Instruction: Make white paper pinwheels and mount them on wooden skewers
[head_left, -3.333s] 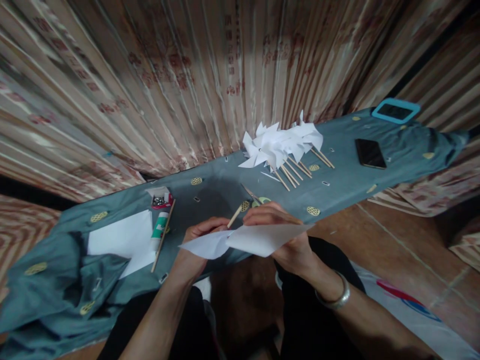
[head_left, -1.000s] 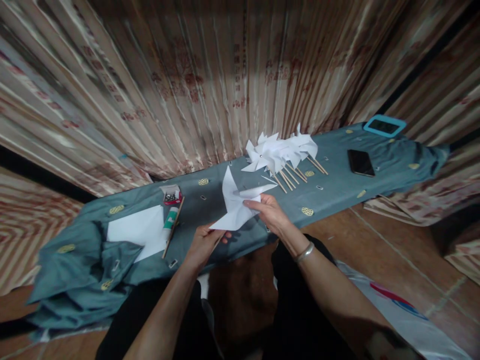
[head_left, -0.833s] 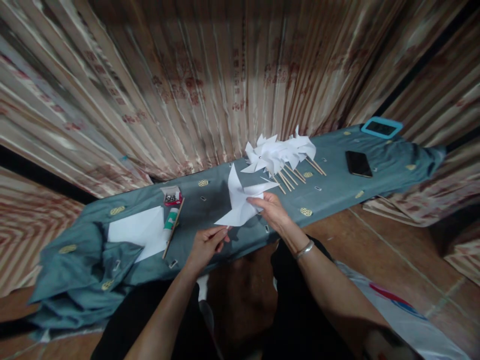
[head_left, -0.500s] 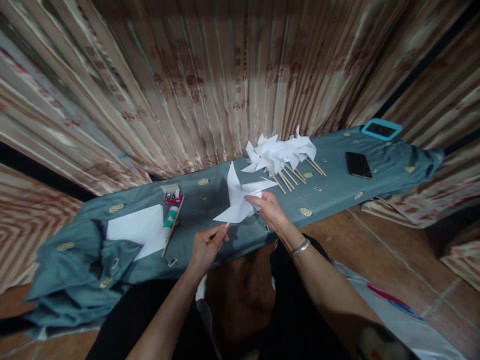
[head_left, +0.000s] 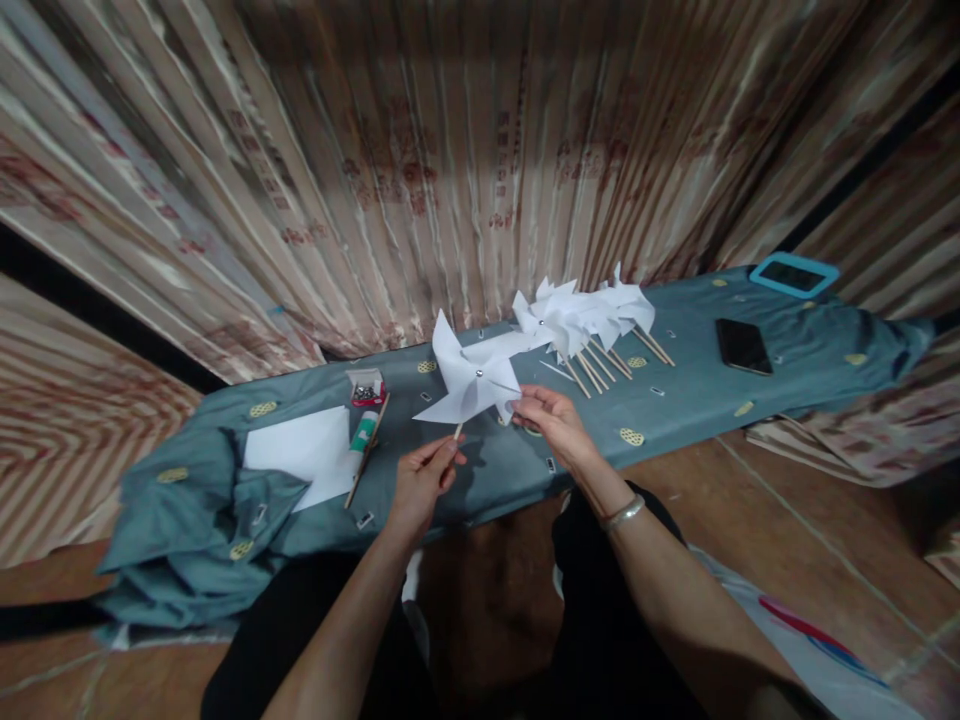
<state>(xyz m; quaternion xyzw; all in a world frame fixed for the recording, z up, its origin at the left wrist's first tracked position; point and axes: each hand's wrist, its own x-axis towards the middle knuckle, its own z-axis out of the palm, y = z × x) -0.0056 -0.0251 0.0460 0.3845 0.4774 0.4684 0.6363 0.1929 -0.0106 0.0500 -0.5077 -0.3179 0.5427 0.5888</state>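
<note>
Pinwheel [head_left: 469,385]: white paper, held up above the near middle part of the cloth-covered table, face toward the viewer, blades fanned. Round metal pin [head_left: 479,373] at its hub. Its stick [head_left: 458,432] shows only briefly below the lower blade.

Left hand [head_left: 424,480]: thumb and fingers pinch this stick just under the paper. Right hand [head_left: 555,425]: fingertips at the edge of the lower right blade, touching it; cannot tell whether they pinch the paper. Bracelet [head_left: 624,513] on the right wrist.

Far right of the pinwheel: a pile of white pinwheels [head_left: 589,315], overlapping, their sticks pointing near and right. Thin white strip [head_left: 556,369] lies just beside the pile's near left side.

Left of the hands: open red box [head_left: 367,388] with small metal pieces inside; nearer, a green-and-white tube [head_left: 364,435] with a loose wooden rod [head_left: 367,450] along its right side; white sheets [head_left: 300,445] left of the tube, partly under folded cloth [head_left: 180,520].

Far right: dark phone [head_left: 744,346], flat; beyond it, blue-framed device [head_left: 795,275]. Curtain [head_left: 420,150] behind everything.
</note>
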